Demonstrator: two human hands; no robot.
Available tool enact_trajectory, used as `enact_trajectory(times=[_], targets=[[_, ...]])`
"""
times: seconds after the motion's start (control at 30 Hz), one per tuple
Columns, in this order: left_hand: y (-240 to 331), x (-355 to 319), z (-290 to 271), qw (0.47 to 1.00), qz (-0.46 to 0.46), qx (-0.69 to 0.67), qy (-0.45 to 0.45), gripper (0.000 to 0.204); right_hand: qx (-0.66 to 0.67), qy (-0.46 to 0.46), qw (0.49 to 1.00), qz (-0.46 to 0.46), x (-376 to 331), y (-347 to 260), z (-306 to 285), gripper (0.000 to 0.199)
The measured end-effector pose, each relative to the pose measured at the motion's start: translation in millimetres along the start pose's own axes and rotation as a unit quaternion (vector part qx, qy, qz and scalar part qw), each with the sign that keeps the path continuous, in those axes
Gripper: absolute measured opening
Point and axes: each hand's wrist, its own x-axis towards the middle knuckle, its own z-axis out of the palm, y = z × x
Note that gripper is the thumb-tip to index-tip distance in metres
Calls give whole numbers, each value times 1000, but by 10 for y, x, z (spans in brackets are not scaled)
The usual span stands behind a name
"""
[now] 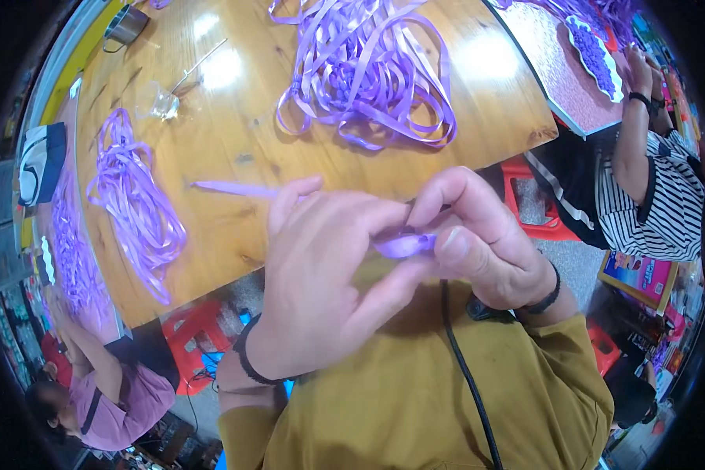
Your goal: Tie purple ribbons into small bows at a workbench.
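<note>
Both of my hands meet in front of my body, just off the table's near edge, around a purple satin ribbon (406,246). My left hand (321,266) pinches it between thumb and fingers, and a pointed purple strip (231,188) sticks out leftward from behind that hand. On the other side, my right hand (486,243) grips the folded part with thumb and curled forefinger. Fingers cover much of the fold, so its exact shape is hidden. Beyond my hands lies a big tangled heap of purple ribbon (368,70). A smaller looped bundle of ribbon (137,204) rests at the left.
On the wooden table (235,141) are a metal mug (125,27) and a small clear container (164,103) with a thin stick. People sit left (117,407) and right (650,188) at other tables. A white tray (595,59) holds purple pieces. Red stools (192,341) stand nearby.
</note>
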Motion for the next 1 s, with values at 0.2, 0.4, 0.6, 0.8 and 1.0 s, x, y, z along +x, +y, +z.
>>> enact_trajectory(times=[0.2,0.4,0.6,0.8,1.0], targets=[[-88,-34,127,985,-67,-156,-10,24,5,-27,1000,3,-14,62,-41,23],[-174,-101,183,960,-124,-253,3,26,-220,41,970,-91,47,182,-11,18],[-164,-158,267,897,-173,-401,66,27,-9,93,996,9,23,157,11,12],[-291,-153,225,980,5,-163,113,33,37,96,993,50,62,163,-13,13],[-328,-208,117,954,-37,-265,137,21,4,110,993,41,71,140,-110,9]])
